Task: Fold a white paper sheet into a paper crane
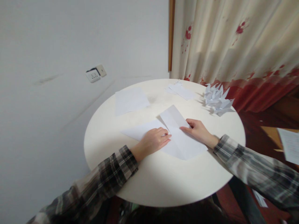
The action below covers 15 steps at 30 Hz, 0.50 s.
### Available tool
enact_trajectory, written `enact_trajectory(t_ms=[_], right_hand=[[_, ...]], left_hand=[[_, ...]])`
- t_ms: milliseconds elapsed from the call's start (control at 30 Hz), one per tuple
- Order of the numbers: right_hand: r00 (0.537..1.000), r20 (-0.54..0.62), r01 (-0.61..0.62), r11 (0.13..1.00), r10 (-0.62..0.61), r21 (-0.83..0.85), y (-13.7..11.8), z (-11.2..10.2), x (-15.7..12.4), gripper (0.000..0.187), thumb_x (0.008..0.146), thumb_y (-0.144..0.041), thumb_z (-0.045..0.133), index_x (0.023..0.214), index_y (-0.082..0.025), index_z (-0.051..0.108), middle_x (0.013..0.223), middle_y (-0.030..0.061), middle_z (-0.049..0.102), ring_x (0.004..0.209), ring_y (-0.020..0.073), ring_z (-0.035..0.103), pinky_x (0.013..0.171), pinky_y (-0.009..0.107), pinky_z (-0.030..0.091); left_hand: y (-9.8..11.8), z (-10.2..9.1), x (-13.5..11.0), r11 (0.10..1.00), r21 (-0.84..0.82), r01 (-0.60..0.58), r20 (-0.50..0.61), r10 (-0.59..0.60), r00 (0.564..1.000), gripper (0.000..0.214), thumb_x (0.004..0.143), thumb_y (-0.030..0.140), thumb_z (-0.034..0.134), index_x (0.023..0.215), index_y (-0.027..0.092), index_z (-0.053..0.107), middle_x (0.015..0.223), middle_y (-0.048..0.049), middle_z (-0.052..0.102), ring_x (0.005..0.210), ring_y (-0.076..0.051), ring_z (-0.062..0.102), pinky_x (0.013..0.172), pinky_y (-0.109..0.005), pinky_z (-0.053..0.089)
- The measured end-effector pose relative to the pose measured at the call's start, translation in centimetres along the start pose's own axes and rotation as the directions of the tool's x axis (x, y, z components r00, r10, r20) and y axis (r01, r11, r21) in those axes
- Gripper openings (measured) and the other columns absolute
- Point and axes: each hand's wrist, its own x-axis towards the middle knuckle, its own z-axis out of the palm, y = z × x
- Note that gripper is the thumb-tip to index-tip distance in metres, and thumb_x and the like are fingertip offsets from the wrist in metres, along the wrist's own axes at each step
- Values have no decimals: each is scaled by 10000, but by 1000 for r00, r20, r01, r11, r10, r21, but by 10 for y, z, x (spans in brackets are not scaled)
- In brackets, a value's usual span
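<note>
Head view: the creased sheet [183,143] lies on the counter [158,185], between the hands. The right hand [197,129] pinches its right edge, probably for control; the left hand [155,140] rests at its left edge, seemingly steadying, though I cannot tell whether it pinches. Folded paper figures [218,100] sit beyond its right side, likely for working room.

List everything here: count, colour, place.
Table: one, white, centre
Paper under hands: count unclear, white, mid-table
Flat sheet: one, white, table's left
Paper pieces: several, white, table's back
Pointed paper folds: several, white, table's right
Wall: one, white, left
Wall plates: two, pale, wall
Curtain: one, cream and red, right
Wooden strip: one, brown, beside curtain
Loose papers: count unclear, white, lower right
Floor: one, dark red, below
Sleeves: two, grey plaid, forearms
Left hand: one, bare, on paper
Right hand: one, bare, on paper
</note>
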Motion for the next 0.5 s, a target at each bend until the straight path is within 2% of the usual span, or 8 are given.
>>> enact_trajectory(t_ms=[167,500], right_hand=[[1000,3,14,1000,-14,17,2,0,1,229,728,-381,581,738,-154,606,647,5,579,573,130,477,509,239,352],[998,56,-22,975,10,223,10,1,0,290,711,-399,617,835,-137,614,753,34,642,642,163,559,571,275,444]], left_hand=[[0,0,0,1000,-14,9,-16,-9,1000,158,896,237,500,959,153,619,884,-46,628,797,-162,576,630,-266,464],[-1,5,-2,999,-27,17,-45,-18,999,140,885,216,506,944,157,619,892,-47,636,793,-164,583,626,-266,469]])
